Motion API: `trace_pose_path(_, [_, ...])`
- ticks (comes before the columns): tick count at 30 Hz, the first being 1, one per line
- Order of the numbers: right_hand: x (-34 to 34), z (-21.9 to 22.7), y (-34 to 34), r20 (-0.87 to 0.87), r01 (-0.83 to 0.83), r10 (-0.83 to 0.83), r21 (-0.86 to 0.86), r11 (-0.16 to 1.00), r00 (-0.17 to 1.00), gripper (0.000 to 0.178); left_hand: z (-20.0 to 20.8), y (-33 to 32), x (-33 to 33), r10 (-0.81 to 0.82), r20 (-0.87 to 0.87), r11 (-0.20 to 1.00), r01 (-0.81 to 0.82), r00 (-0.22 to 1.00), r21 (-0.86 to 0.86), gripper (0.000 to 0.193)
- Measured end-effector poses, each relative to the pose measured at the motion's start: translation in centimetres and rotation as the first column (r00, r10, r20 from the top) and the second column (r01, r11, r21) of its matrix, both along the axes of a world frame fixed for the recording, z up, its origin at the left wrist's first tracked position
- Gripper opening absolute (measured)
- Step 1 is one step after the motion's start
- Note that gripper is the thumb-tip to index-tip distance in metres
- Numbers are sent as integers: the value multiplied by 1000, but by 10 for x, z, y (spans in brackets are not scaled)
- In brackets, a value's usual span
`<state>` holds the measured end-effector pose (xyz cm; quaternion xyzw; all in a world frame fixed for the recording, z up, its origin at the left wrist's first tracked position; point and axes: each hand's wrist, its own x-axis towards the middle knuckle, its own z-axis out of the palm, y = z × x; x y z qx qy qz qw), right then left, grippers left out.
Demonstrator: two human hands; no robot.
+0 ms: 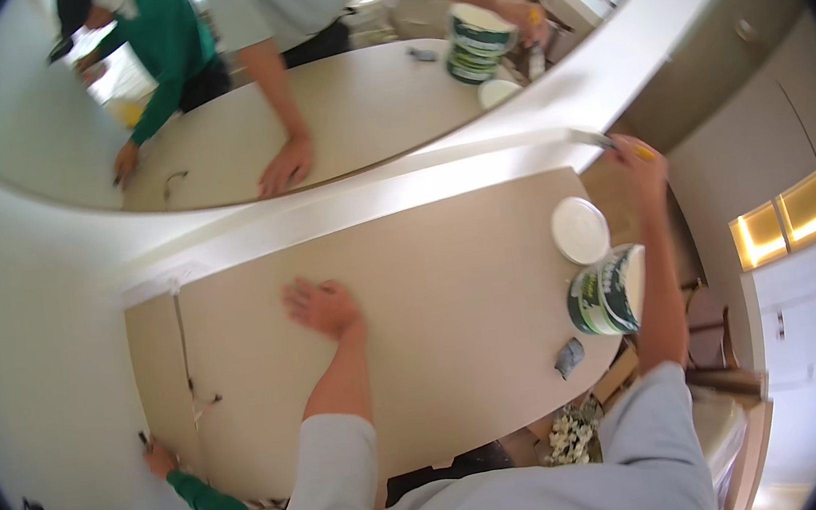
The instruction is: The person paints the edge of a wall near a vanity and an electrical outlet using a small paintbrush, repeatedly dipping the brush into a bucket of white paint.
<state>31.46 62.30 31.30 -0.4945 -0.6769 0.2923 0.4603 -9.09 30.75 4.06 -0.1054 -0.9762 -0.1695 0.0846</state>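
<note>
My left hand (321, 305) lies flat, fingers spread, on the beige countertop (457, 330), holding nothing. My right hand (638, 156) reaches out to the far right end of the white ledge (372, 204) under the mirror. It grips a yellow-handled tool (606, 141) whose metal blade touches the ledge's end. A white and green bucket (609, 293) stands open at the counter's right edge, just beside my right forearm. Its round white lid (579, 230) lies on the counter behind it.
A large mirror (43, 145) above the ledge reflects the counter and two people. Another person's hand in a green sleeve (165, 459) works at the counter's left end. A thin cable (184, 351) and a grey rag (569, 358) lie on the counter. White cabinets (801, 351) stand right.
</note>
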Motion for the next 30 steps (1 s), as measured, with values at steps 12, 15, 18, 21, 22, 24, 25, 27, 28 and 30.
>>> trace_pose_path(12, [179,98,-217,-16,109,-118,-275,955,993,28,-19,-2,-7,-60,-146,995,70,987,65,54])
trace_pose_path(15, [177,114,-215,177,58,0,-320,946,984,32,-4,-18,4,-309,-56,941,314,949,128,44])
trace_pose_path(18, [186,92,-180,311,-50,151,-312,949,938,30,-10,-50,13,-453,-166,856,480,876,192,39])
trace_pose_path(21, [198,38,-146,412,-118,264,-347,930,872,25,4,-80,58,-491,-67,830,490,868,266,40])
trace_pose_path(22, [189,23,-139,478,-93,271,-363,927,835,25,6,-99,65,-489,-61,837,487,870,250,40])
trace_pose_path(24, [192,-8,-126,602,-131,285,-286,949,746,24,7,-125,82,-483,-43,846,479,874,233,40])
trace_pose_path(25, [188,-27,-115,654,-166,288,-244,956,700,23,6,-136,90,-483,-49,848,481,874,222,41])
trace_pose_path(27, [180,-59,-100,696,-171,300,-250,953,652,24,3,-163,101,-462,-63,863,465,885,199,41])
trace_pose_path(28, [177,-70,-99,717,-174,315,-265,948,622,24,5,-174,106,-456,-74,865,461,887,199,41])
trace_pose_path(30, [177,-83,-101,711,-202,375,-319,926,595,23,1,-195,119,-452,-73,866,457,889,203,41])
